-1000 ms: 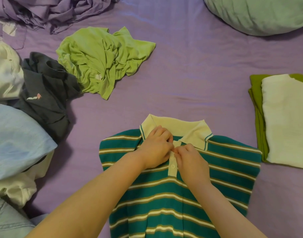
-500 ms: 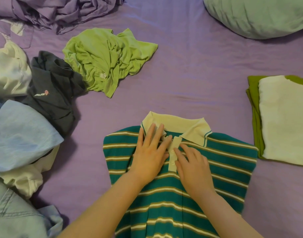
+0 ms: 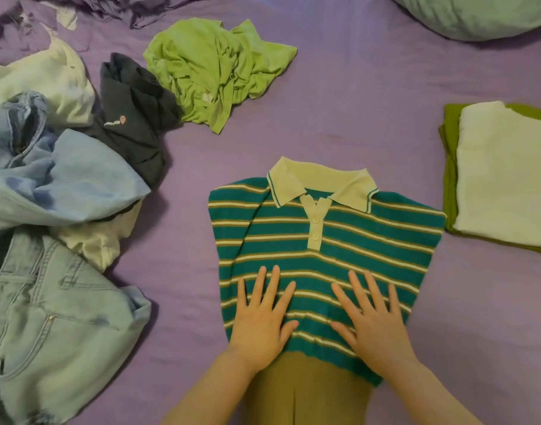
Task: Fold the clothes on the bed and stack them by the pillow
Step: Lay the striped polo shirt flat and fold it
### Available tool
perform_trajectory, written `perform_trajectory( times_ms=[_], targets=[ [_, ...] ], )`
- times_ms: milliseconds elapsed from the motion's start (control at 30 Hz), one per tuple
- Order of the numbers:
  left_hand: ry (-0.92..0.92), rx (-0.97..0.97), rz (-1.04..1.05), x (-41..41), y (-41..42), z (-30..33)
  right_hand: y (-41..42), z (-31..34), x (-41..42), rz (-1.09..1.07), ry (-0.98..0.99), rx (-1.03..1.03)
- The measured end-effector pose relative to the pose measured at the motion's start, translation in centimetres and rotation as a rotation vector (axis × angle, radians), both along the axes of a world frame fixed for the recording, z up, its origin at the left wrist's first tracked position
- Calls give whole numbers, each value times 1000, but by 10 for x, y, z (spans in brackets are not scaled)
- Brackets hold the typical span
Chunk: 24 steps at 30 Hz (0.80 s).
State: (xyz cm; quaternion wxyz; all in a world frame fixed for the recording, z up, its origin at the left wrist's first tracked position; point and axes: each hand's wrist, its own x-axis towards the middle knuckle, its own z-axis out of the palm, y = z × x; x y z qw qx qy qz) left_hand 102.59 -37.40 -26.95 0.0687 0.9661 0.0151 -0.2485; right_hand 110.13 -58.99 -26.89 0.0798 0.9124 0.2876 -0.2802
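Purple bedsheet [image 3: 370, 96] carries everything: the striped polo [image 3: 339, 240] lies face up in the middle, near the front edge of view, sides tucked in, collar pointing away. Both hands, left hand [image 3: 261, 314] and right hand [image 3: 373, 317], lie flat with fingers spread wide on its lower half, holding nothing. The folded stack [image 3: 505, 176] of 2 sits just right of it. Likely risk: lifting the hem to fold could let the tucked sleeves slip out, or drag the knit so the collar skews.

two hands [image 3: 318, 320], one pillow [image 3: 478, 16], two folded garments [image 3: 505, 173], one striped polo [image 3: 324, 240]
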Motion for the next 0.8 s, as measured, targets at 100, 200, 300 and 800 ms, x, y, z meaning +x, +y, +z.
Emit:
perform_trajectory(
  times_ms=[100,200,300,800],
  targets=[
    [26,-18,8,-18,-8,0,-19,10,-12,-172,19,-47],
    [78,-46,-14,-33,-17,3,-21,23,-19,-231,55,-66],
    [132,-63,-97,-46,-31,9,-30,29,-27,-178,41,-73],
    [201,-82,-282,-92,-28,18,-32,6,-102,8,83,-68]
  ],
)
